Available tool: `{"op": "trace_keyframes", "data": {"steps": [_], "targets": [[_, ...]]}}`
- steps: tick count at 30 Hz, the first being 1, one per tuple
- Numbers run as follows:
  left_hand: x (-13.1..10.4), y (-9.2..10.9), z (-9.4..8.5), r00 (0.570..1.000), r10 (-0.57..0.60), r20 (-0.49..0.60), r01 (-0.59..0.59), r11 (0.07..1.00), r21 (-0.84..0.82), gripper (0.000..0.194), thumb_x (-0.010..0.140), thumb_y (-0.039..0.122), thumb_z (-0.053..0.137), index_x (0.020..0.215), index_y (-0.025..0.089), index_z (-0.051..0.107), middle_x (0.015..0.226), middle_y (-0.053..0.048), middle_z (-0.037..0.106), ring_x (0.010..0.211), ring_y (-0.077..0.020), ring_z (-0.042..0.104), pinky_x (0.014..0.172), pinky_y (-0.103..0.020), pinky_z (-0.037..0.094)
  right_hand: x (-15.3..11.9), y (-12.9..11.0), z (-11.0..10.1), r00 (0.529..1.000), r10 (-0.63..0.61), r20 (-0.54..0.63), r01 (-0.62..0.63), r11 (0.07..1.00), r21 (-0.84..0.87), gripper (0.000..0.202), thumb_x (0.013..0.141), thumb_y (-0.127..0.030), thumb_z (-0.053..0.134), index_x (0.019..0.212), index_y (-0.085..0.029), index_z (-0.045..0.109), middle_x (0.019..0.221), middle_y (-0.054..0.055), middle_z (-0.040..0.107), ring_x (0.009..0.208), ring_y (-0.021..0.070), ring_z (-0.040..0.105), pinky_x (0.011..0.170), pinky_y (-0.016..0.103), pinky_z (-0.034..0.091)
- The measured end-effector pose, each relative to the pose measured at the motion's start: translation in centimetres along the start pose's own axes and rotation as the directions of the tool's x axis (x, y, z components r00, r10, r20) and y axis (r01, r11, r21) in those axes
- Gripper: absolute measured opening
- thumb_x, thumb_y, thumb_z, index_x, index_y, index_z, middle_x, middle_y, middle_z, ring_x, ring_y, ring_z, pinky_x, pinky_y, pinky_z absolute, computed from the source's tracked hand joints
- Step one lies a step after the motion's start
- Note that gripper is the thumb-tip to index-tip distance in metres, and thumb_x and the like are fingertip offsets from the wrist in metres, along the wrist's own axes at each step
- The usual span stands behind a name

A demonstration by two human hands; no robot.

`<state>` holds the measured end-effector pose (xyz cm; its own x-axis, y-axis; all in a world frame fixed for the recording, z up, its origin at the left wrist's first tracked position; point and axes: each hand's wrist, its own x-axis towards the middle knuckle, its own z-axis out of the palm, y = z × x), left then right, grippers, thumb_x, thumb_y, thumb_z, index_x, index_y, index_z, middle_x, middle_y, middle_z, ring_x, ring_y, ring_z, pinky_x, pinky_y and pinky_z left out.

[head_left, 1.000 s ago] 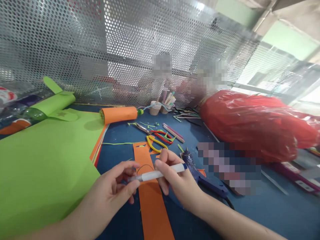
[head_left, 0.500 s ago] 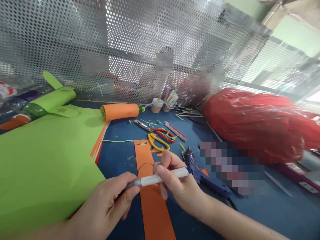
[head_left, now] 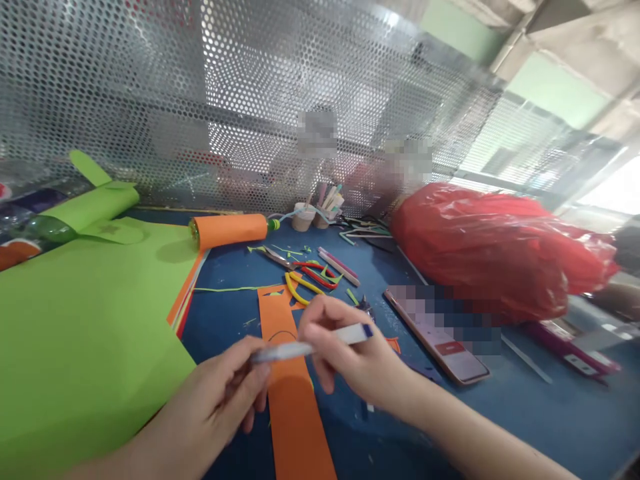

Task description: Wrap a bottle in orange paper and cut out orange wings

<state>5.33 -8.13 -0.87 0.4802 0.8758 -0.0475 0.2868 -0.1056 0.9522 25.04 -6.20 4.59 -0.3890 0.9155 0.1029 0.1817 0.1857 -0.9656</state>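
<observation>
My right hand (head_left: 350, 357) has its fingers closed around the white barrel of a marker (head_left: 293, 351), which lies nearly level and is a little blurred. At the marker's grey left end, my left hand (head_left: 217, 390) is closed, its thumb and fingertips pinching that end. Whether the grey end is a separate cap, I cannot tell. Beneath both hands lies a long orange paper strip (head_left: 300, 427) with a thin curved line drawn near its top. Scissors (head_left: 303, 283) with yellow and red handles rest just beyond the strip, among paper scraps.
Green paper sheets (head_left: 90, 333) spread on the left, a green paper-wrapped bottle (head_left: 93, 207) behind. An orange-wrapped bottle (head_left: 230, 230), cups of pens (head_left: 303, 219) and a red plastic bag (head_left: 490, 247) stand farther back. A phone (head_left: 467, 365) lies right; my right hand mostly hides a glue gun (head_left: 366, 307).
The view has shifted right, so things on the table appear farther left. Both hands still hold the marker, and more of its grey end shows. The glue gun is now mostly covered.
</observation>
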Motion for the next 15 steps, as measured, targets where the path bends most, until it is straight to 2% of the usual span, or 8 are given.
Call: {"op": "trace_keyframes", "data": {"steps": [1,3,4,6,8,10,13,15], "targets": [[0.1,-0.2,0.0,0.999,0.002,-0.035,-0.002,1.000,-0.003,0.028,0.096,0.046,0.036,0.103,0.025,0.052,0.070,0.004,0.058,0.056,-0.0116,0.058,0.049,-0.019,0.048,0.2,-0.4,-0.8,0.995,-0.047,-0.086,0.040,0.996,-0.086,0.024,0.093,-0.037,0.048,0.075,-0.022,0.049,0.042,-0.009,0.047,0.036,0.0092,0.043,0.043,0.021,0.034],[0.2,-0.5,-0.1,0.994,0.050,-0.100,-0.042,0.996,0.082,0.026,0.096,0.041,0.039,0.116,0.027,0.050,0.079,0.002,0.062,0.064,-0.0136,0.062,0.055,-0.021,0.052,0.9,-0.8,-2.8,0.934,-0.175,-0.311,0.054,0.931,-0.360,0.020,0.094,-0.035,0.047,0.079,-0.022,0.052,0.056,-0.004,0.058,0.052,0.0127,0.054,0.053,0.023,0.041],[0.2,-0.5,-0.2,0.989,0.107,-0.106,-0.088,0.981,0.172,0.025,0.095,0.037,0.042,0.116,0.028,0.052,0.085,0.000,0.064,0.072,-0.0149,0.064,0.062,-0.022,0.054,1.2,-0.8,-3.9,0.910,-0.225,-0.348,0.006,0.846,-0.533,0.016,0.093,-0.034,0.050,0.086,-0.021,0.057,0.069,0.000,0.064,0.063,0.0150,0.059,0.060,0.024,0.044],[0.1,-0.5,-0.3,0.963,0.261,-0.066,-0.216,0.896,0.389,0.025,0.093,0.029,0.045,0.114,0.029,0.059,0.101,-0.003,0.067,0.089,-0.0180,0.065,0.078,-0.027,0.056,1.9,-0.3,-5.8,0.941,-0.174,-0.291,-0.165,0.516,-0.840,0.023,0.093,-0.032,0.053,0.112,-0.021,0.060,0.097,0.005,0.069,0.086,0.0197,0.062,0.076,0.029,0.046],[-0.1,-0.2,-0.2,0.916,0.400,0.026,-0.340,0.742,0.578,0.029,0.090,0.025,0.049,0.113,0.030,0.065,0.110,-0.006,0.067,0.099,-0.0218,0.065,0.086,-0.031,0.055,2.5,0.7,-7.3,0.951,-0.121,-0.285,-0.213,0.414,-0.885,0.026,0.090,-0.026,0.057,0.113,-0.017,0.065,0.103,0.010,0.069,0.099,0.0254,0.060,0.088,0.035,0.043],[-0.2,0.0,-0.1,0.870,0.480,0.109,-0.407,0.578,0.707,0.032,0.086,0.025,0.053,0.115,0.029,0.068,0.111,-0.009,0.069,0.099,-0.0265,0.065,0.085,-0.036,0.056,2.9,1.7,-8.2,0.957,-0.074,-0.280,-0.238,0.351,-0.906,0.025,0.092,-0.022,0.054,0.111,-0.014,0.068,0.104,0.013,0.069,0.101,0.0264,0.061,0.093,0.036,0.041],[-0.2,0.3,0.0,0.846,0.489,0.210,-0.431,0.398,0.810,0.034,0.083,0.030,0.057,0.113,0.027,0.071,0.108,-0.014,0.071,0.097,-0.0329,0.066,0.078,-0.042,0.060,3.5,2.9,-8.7,0.964,0.004,-0.266,-0.257,0.277,-0.926,0.025,0.093,-0.017,0.052,0.113,-0.013,0.067,0.105,0.014,0.069,0.102,0.0247,0.062,0.093,0.036,0.044],[-0.2,0.4,0.0,0.851,0.463,0.247,-0.429,0.344,0.835,0.033,0.083,0.031,0.057,0.112,0.026,0.072,0.108,-0.016,0.071,0.098,-0.0345,0.066,0.078,-0.044,0.060,3.9,3.4,-8.9,0.966,0.050,-0.255,-0.259,0.239,-0.936,0.023,0.095,-0.021,0.054,0.115,-0.015,0.064,0.110,0.011,0.067,0.101,0.0230,0.063,0.091,0.039,0.048]]}}
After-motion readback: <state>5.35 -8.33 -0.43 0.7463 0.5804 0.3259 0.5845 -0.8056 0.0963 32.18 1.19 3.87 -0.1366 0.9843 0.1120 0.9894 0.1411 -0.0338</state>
